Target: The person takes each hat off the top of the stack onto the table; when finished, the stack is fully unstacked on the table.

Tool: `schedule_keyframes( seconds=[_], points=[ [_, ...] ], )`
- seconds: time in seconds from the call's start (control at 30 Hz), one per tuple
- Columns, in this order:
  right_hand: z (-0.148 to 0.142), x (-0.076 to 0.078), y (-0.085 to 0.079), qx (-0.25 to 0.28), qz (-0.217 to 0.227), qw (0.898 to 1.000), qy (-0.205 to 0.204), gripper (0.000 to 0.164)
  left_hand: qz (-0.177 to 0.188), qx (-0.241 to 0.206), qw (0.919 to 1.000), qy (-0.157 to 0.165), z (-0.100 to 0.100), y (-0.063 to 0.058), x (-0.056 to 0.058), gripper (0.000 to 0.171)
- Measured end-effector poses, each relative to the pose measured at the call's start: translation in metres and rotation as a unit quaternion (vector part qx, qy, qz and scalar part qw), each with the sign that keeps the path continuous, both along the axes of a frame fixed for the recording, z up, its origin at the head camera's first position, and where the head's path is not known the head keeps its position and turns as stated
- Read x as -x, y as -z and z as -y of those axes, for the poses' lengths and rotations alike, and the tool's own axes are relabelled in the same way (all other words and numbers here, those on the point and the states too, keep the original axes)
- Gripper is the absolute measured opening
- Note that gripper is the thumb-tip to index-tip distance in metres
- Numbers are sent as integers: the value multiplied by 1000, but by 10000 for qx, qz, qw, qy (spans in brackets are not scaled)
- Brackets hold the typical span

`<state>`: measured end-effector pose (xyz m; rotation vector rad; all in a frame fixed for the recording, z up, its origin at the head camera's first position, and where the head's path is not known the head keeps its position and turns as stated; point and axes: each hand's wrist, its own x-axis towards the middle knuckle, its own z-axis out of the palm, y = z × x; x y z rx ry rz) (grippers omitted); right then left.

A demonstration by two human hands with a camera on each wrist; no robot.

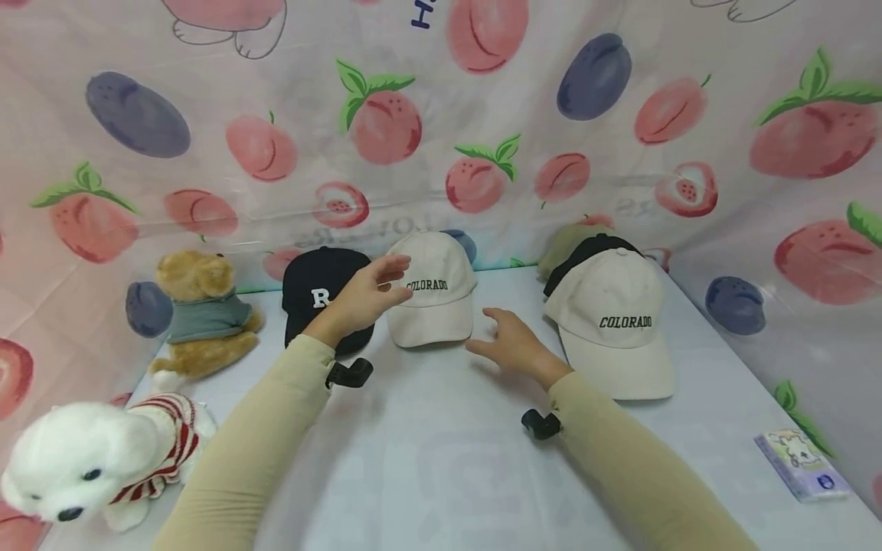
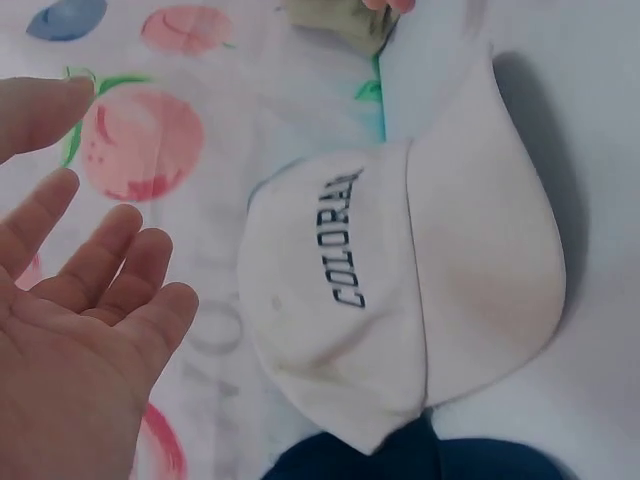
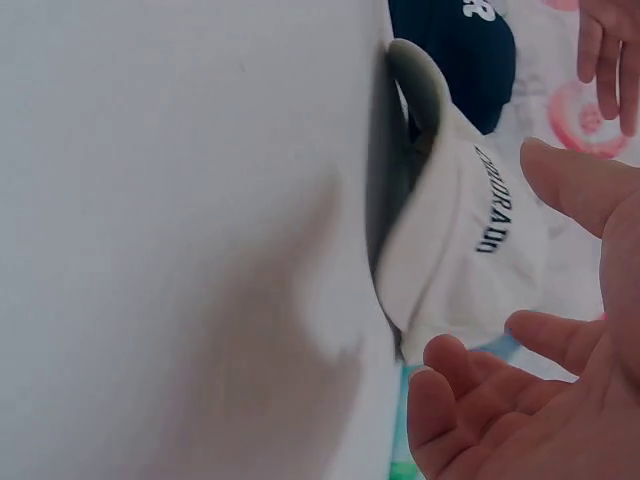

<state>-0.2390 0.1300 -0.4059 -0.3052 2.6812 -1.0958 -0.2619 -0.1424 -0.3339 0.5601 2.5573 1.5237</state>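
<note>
A cream baseball cap (image 1: 432, 321) lettered COLORADO sits at the back middle of the table, its brim toward me. My left hand (image 1: 367, 297) hovers at the cap's left side with fingers spread and overlaps its edge in the head view. Low at the cap's right, my right hand (image 1: 515, 344) reaches in with thumb and fingers apart. Both palms face the cap (image 2: 330, 260) and hold nothing. Just left of it stands a black cap (image 1: 317, 283) with a white R, partly hidden behind my left hand and wrist.
At right, another cream COLORADO cap (image 1: 613, 306) stands in front of a black cap (image 1: 586, 249) and an olive cap (image 1: 555, 243). A brown teddy bear (image 1: 207, 314) and a white plush dog (image 1: 89, 459) sit at left. A small purple packet (image 1: 802, 463) lies near the right edge.
</note>
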Motion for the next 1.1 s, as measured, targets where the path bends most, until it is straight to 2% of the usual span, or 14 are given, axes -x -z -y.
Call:
schedule_keyframes(
  seconds=[0.27,0.5,0.83,1.1],
  points=[
    [-39,-25,-22,-56,-391,9992,-101,81,-191,-117,9990,395,-25,0,-9,56],
    [-76,-47,-33,33,-757,9971,-56,81,-297,-209,9972,657,-54,1,-12,55],
    [-123,-74,-40,-37,-1015,9941,367,82,-63,-379,9959,823,-101,21,-10,56],
    [-161,-86,-32,3,-914,9931,738,84,177,-412,9941,983,-129,34,-1,55]
  ],
)
